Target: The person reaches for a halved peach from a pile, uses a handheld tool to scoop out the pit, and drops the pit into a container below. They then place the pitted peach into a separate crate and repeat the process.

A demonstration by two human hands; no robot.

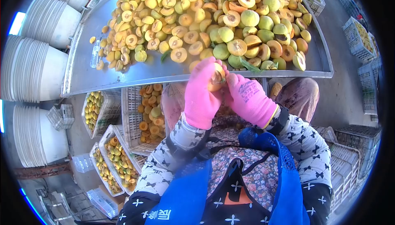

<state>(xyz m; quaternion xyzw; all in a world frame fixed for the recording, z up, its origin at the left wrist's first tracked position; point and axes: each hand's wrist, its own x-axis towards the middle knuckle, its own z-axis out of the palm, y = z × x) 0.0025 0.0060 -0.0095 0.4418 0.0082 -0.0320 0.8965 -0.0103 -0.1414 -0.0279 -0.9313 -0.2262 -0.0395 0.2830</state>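
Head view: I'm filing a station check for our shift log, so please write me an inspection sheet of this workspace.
Surface: metal table with a raised rim; bare metal shows along the near-left side.
Job's things: large fruit pile, many pieces halved; one held fruit at the table's near edge.
Clutter: clear plastic bottle left of the pile; green leaf at its near edge.
Hands: both in pink gloves; left hand grips the held fruit, right hand is close beside it, fingertips partly hidden.
Cables: nothing seen.
Surroundings: crate of fruit below the table; pale stacks at picture left; more crates at picture right.
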